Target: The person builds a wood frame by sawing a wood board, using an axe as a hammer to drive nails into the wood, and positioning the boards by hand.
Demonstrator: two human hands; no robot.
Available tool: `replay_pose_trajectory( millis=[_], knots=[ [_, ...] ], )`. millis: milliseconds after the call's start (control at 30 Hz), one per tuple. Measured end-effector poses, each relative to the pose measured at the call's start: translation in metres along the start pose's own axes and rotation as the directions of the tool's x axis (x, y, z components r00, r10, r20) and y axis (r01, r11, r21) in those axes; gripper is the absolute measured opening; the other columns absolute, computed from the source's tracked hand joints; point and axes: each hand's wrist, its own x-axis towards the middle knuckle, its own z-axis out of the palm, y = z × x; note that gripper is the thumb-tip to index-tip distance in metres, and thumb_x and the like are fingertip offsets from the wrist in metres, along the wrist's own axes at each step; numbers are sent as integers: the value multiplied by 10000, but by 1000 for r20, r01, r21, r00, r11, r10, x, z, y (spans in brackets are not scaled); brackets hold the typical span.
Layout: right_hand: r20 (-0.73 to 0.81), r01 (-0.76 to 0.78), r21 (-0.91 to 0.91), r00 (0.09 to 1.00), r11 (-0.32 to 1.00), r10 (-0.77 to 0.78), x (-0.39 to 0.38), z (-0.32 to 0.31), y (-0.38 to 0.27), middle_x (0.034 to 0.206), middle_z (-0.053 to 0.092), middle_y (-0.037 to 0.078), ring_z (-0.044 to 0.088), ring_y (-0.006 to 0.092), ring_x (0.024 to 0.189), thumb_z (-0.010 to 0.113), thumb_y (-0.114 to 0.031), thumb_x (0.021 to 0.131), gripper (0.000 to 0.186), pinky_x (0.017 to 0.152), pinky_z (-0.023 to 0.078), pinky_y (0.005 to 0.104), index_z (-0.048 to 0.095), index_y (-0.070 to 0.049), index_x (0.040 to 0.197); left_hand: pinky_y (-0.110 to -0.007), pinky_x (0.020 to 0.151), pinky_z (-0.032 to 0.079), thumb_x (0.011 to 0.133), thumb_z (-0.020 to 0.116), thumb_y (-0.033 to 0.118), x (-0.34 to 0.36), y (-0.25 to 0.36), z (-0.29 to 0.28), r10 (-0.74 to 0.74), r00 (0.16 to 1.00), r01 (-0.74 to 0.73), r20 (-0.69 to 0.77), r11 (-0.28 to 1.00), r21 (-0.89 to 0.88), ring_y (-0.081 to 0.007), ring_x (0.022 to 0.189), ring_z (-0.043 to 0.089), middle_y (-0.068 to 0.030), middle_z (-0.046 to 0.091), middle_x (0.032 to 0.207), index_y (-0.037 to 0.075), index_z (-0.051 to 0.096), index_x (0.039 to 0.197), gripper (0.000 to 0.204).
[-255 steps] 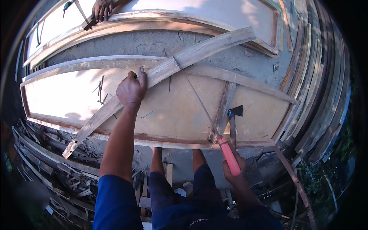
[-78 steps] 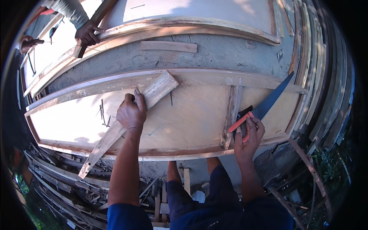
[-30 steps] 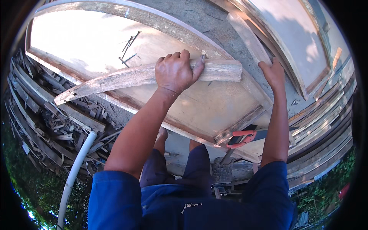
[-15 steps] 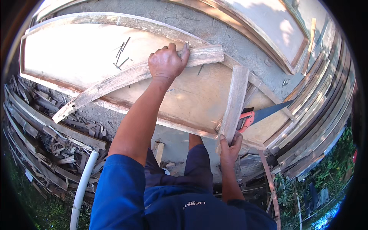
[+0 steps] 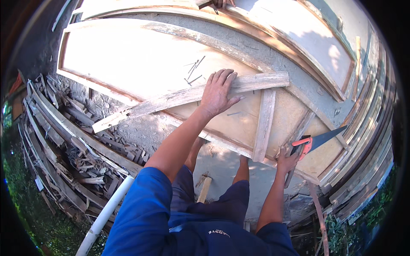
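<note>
My left hand (image 5: 218, 93) rests on a long weathered wooden board (image 5: 171, 100), its fingers stretched over the top and the thumb apart. This board lies slantwise across a wood-framed panel (image 5: 239, 113). A shorter wooden piece (image 5: 265, 123) spans the panel, its far end meeting the long board. At the right, my right hand (image 5: 288, 161) is closed around a dark, narrow length that sticks out below it; its kind is unclear. Beside that hand lies a handsaw (image 5: 322, 140) with a red and black handle, its blade pointing right. Several loose nails (image 5: 195, 66) lie on the panel.
Scrap wood (image 5: 94, 158) is heaped at the left, near a white pipe (image 5: 104, 217). Long planks (image 5: 363, 132) are stacked at the right. Beyond the panel lies another framed panel (image 5: 299, 42), where another person's hand (image 5: 223, 3) shows at the top edge.
My right hand has let go of the short piece, which now lies across the panel, and has moved right beside the saw. My left hand's grip on the long board has loosened, fingers now stretched out.
</note>
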Motion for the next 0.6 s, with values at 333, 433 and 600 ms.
replay_pose_trajectory(
  millis=[333,433,600],
  knots=[
    [15,136,218,990,966,-143,26,3,13,1343,587,308,575,460,1242,792,-134,744,753,1068,443,502,481,75,1397,-547,1164,328,666,897,488,-151,-166,-110,-417,908,381,33,857,346,-319,1436,405,-123,475,1500,78,447,1471,1010],
    [209,-61,-18,976,998,63,11,-37,-51,1294,636,260,610,405,1214,744,-155,765,704,1070,439,495,502,67,1388,-479,1002,471,701,882,401,-180,-191,-126,-335,933,286,134,913,289,-305,1151,649,-110,674,1187,91,575,1242,695],
    [75,-285,325,958,902,276,66,-51,13,1134,682,199,671,329,895,627,-291,850,549,852,538,441,589,53,1276,-482,919,501,690,884,390,-176,-192,-123,-333,925,283,183,925,253,-287,1101,667,-92,690,1123,105,579,1231,684]
  ],
)
